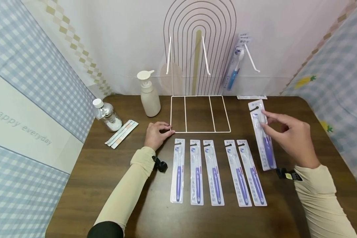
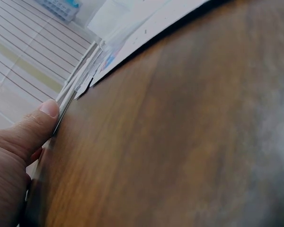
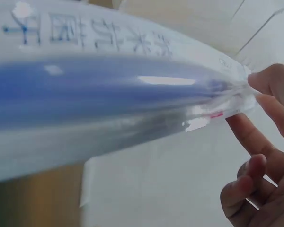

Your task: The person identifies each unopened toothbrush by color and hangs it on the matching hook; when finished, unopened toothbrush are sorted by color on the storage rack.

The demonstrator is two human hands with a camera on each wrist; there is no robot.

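My right hand (image 1: 296, 137) pinches a packaged purple toothbrush (image 1: 262, 135) near its upper end, between thumb and fingers. In the right wrist view, the package's purple handle (image 3: 99, 90) runs large across the picture. My left hand (image 1: 155, 135) holds the front left corner of a white wire rack (image 1: 200, 132), and its thumb (image 2: 49, 109) lies against the wire in the left wrist view. Several more packaged purple toothbrushes (image 1: 197, 178) lie in a row in front of the rack. A packaged blue toothbrush (image 1: 233, 74) hangs upright at the rack's right hook (image 1: 252, 59).
Left of the rack stand a pump bottle (image 1: 150, 99) and a clear bottle with a white cap (image 1: 109, 115). Slim paper packets (image 1: 122, 134) lie beside them. Two more hooks (image 1: 206, 56) jut forward. A flat white package (image 1: 252, 97) lies at the table's back edge.
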